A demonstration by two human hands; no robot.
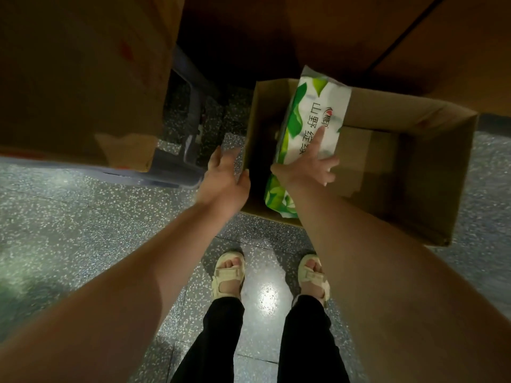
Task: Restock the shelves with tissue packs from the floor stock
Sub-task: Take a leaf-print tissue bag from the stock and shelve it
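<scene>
Tissue pack (309, 125), green-white w/ black print, in left part of open cardboard box (431, 172) on speckled floor (69, 217); long axis runs near-to-far, tilted, far end above box rim. R hand (307, 167) on pack, fingers splayed, index straight along top. L hand (224, 175) just left of box, relaxed, thumb at box's left wall, holds nothing. Right part of box open; bigger carton (83, 78) well left.

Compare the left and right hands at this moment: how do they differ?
The right hand lies on the tissue pack, fingers spread over its face; the left hand touches no pack. The right hand is over the open box; the left hand is at the box's left wall, over the floor. Both reach down with fingers uncurled.
</scene>
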